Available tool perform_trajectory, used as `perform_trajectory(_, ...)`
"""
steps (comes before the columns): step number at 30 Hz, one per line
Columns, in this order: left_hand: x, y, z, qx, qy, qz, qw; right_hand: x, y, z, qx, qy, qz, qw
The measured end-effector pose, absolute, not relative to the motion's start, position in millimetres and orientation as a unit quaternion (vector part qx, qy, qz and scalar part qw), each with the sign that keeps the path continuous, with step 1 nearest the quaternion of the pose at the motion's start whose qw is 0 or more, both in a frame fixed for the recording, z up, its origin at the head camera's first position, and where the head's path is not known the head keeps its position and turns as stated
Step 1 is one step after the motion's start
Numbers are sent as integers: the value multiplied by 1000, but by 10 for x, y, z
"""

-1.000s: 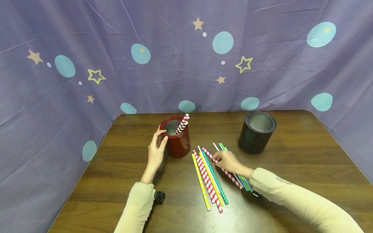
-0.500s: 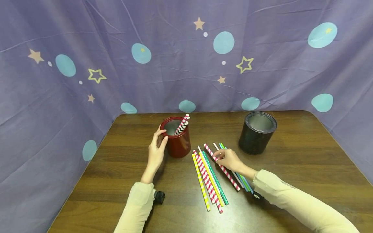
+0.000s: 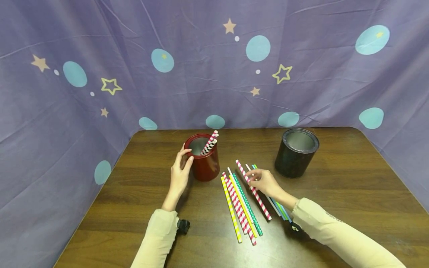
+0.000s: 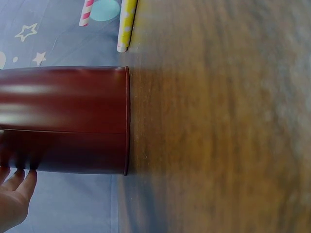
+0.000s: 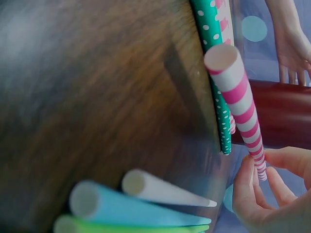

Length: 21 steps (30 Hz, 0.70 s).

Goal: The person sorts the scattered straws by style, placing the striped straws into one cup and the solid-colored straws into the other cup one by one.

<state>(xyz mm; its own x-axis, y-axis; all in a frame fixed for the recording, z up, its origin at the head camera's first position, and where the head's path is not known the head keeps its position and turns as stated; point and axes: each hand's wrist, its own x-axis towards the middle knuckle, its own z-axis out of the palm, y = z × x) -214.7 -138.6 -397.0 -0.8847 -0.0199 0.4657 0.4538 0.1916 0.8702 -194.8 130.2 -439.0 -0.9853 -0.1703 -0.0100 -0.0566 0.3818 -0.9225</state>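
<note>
My right hand (image 3: pixel 264 183) pinches a pink-and-white striped paper straw (image 3: pixel 262 206) near its upper half. In the right wrist view, this straw (image 5: pixel 238 97) is raised off the table, its near open end toward the camera. My left hand (image 3: pixel 180 175) holds the side of a red can (image 3: pixel 206 169) at its rim; in the left wrist view, its fingertips touch the can's wall. Pink-striped and black-striped straws (image 3: pixel 209 147) lean inside that can. Between the hands lie several straws, among them a yellow striped one (image 3: pixel 231 210) and a green dotted one (image 3: pixel 248 204).
A black can (image 3: pixel 293 160) stands at the back right, its mouth upward. White, blue and green straws (image 3: pixel 279 208) lie partly under my right forearm. Behind the wooden table (image 3: pixel 134 208) hangs a purple curtain (image 3: pixel 207 100) with stars.
My right hand has lifted the pink-striped straw, turning it a little steeper and shifting it away from the blue and green straws. The left hand and red can stay in place.
</note>
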Motion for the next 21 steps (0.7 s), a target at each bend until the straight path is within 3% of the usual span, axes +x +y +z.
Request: perform_trajectory(21,-2139,-1382,-3963,-144,-753,-612,196,-1932,1172,-4266,-32,777,-628,35)
